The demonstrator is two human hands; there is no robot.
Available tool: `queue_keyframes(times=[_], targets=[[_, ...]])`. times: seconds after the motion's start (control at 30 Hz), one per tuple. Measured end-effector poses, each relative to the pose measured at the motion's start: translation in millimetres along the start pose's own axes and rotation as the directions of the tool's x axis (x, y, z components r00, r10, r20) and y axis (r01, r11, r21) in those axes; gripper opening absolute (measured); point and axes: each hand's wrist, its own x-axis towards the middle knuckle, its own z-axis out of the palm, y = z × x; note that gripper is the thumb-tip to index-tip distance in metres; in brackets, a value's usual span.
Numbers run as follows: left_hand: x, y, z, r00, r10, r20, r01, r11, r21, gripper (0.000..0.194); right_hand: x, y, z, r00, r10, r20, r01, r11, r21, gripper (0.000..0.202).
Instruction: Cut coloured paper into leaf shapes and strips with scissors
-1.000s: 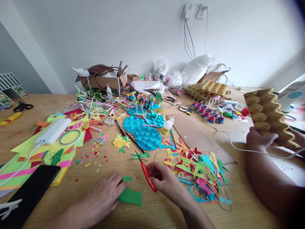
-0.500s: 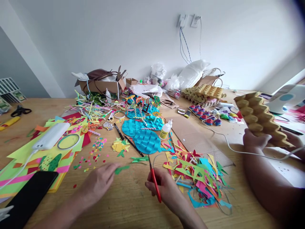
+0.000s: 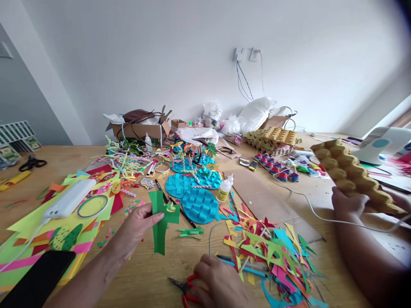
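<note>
My left hand (image 3: 136, 226) pinches a cut piece of green paper (image 3: 159, 239) between thumb and fingers, raised above the table. Low at the front, my right hand (image 3: 218, 280) is closed around the red handles of a pair of scissors (image 3: 186, 285), whose dark blades point left. Beyond the green paper lie small green paper strips (image 3: 190, 231) and a round blue woven-paper piece (image 3: 199, 207). A white glue bottle (image 3: 224, 190) stands at the edge of that blue piece. The yellow paper fish is mostly hidden behind the green paper.
Colourful paper scraps (image 3: 272, 252) are heaped to the right, near a cardboard sheet (image 3: 263, 194). Coloured sheets, a white power bank (image 3: 70, 196) and a black phone (image 3: 41, 278) lie left. Another person's hand (image 3: 348, 203) holds an egg carton (image 3: 346, 171) at right, by a white cable.
My left hand has raised the green paper and turned its broad side towards me. My right hand has come down with the scissors, which now point left. The view has tilted upward.
</note>
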Motion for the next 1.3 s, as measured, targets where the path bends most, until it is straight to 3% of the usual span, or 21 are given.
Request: queue_keyframes(times=[0.1, 0.17, 0.27, 0.37, 0.47, 0.63, 0.83, 1.03, 1.3], targets=[[6.5, 5.8, 9.5, 0.998, 0.056, 0.042, -0.058, 0.997, 0.046, 0.029, 11.2, -0.5, -22.5, 0.965, 0.001, -0.261, 0.106, 0.913, 0.395, 0.023], [9.8, 10.5, 15.8, 0.993, 0.108, 0.057, -0.111, 0.992, 0.058, 0.03, 25.1, -4.6, -34.9, 0.941, 0.026, -0.336, 0.209, 0.737, 0.643, 0.03], [14.7, 16.1, 22.5, 0.981, 0.177, 0.073, -0.182, 0.981, 0.063, 0.026, 48.5, -13.6, -45.8, 0.959, -0.009, -0.282, 0.266, 0.366, 0.892, 0.033], [21.4, 18.3, 23.8, 0.98, 0.185, 0.077, -0.191, 0.979, 0.074, 0.019, 66.1, -19.7, -50.3, 0.97, -0.037, -0.24, 0.243, 0.167, 0.955, 0.032], [29.4, 19.7, 20.0, 0.98, 0.175, 0.1, -0.185, 0.977, 0.104, 0.018, 76.7, -20.6, -54.7, 0.956, -0.011, -0.293, 0.291, 0.143, 0.946, 0.028], [37.6, 29.1, 11.2, 0.952, 0.243, 0.188, -0.27, 0.954, 0.13, 0.014, 85.7, -21.0, -66.1, 0.928, 0.004, -0.373, 0.369, 0.138, 0.919, 0.026], [34.4, 39.4, 9.1, 0.952, 0.267, 0.15, -0.293, 0.936, 0.195, 0.012, 86.0, -25.0, -71.9, 0.905, 0.009, -0.425, 0.417, 0.175, 0.892, 0.016], [28.3, 37.1, 10.6, 0.947, 0.258, 0.19, -0.269, 0.963, 0.031, 0.011, 80.7, -23.0, -70.9, 0.883, -0.054, -0.466, 0.468, 0.059, 0.882, 0.008], [24.2, 40.6, 10.9, 0.879, 0.423, 0.221, -0.464, 0.865, 0.189, 0.011, 82.3, -14.8, -68.5, 0.876, -0.125, -0.467, 0.468, -0.019, 0.883, 0.013]])
